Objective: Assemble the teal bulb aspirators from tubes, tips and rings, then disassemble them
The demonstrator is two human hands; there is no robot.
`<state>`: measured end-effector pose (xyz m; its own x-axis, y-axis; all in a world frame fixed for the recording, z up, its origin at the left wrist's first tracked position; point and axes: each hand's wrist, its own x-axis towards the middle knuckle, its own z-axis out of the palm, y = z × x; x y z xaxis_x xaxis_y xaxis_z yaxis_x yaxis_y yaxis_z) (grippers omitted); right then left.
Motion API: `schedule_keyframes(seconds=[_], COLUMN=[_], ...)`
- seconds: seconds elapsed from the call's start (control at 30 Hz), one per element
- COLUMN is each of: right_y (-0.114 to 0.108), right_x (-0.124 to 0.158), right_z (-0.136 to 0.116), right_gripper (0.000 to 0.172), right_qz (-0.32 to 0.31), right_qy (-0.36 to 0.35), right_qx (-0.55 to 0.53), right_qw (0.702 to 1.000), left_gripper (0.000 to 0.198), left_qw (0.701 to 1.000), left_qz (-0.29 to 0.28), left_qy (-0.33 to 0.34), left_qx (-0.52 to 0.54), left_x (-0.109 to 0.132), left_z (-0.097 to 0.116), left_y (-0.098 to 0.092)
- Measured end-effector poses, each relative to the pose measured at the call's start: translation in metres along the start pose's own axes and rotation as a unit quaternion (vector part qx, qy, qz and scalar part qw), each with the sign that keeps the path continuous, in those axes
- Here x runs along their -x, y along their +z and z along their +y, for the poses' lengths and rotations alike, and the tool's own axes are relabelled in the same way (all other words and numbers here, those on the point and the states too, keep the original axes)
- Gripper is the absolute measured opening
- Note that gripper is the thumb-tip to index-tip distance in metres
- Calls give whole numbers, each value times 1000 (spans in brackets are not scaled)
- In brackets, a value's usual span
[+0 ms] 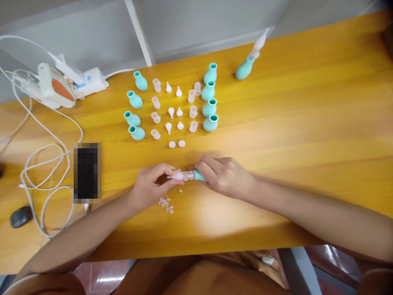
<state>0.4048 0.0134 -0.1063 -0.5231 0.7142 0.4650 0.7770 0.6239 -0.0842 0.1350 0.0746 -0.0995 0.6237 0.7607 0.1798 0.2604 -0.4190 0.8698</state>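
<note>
Between my hands, just above the table, is a nasal aspirator [188,175] with a teal bulb, a see-through connector and a whitish tip. The fingers of my left hand [150,184] pinch its tip. My right hand [224,174] wraps round the bulb and hides most of it. Below lie several small translucent rings [166,202]. Beyond my hands are two white oval pieces [181,144], small white funnel-shaped pieces [179,111] and translucent connectors [156,117]. Teal bulbs stand in a left column [135,99] and a right column [209,107].
An assembled aspirator [245,68] lies at the back right. To the left are a blurred-out dark device [87,173], looped white cables [46,188], a black mouse [21,216] and a power strip [95,82] with chargers. The wooden table's [294,123] front edge is near my body.
</note>
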Motion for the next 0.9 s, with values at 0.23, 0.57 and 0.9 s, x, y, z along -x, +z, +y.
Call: schedule_keyframes(seconds=[0.23, 0.57, 0.9], right_y=[6, 8, -11], right_x=[5, 6, -18], right_z=[-3, -5, 24], right_gripper=[22, 31, 16], right_qz=[-5, -17, 157], right_qy=[19, 11, 140], right_qx=[-40, -61, -244], right_qw=[999, 998, 947], left_gripper=[31, 25, 55], left_qw=[998, 997, 983], left_qz=[-33, -58, 16], left_qy=[21, 42, 1], left_qx=[-46, -29, 184], left_x=[-2, -3, -6], left_z=[5, 6, 0], left_y=[-2, -2, -6])
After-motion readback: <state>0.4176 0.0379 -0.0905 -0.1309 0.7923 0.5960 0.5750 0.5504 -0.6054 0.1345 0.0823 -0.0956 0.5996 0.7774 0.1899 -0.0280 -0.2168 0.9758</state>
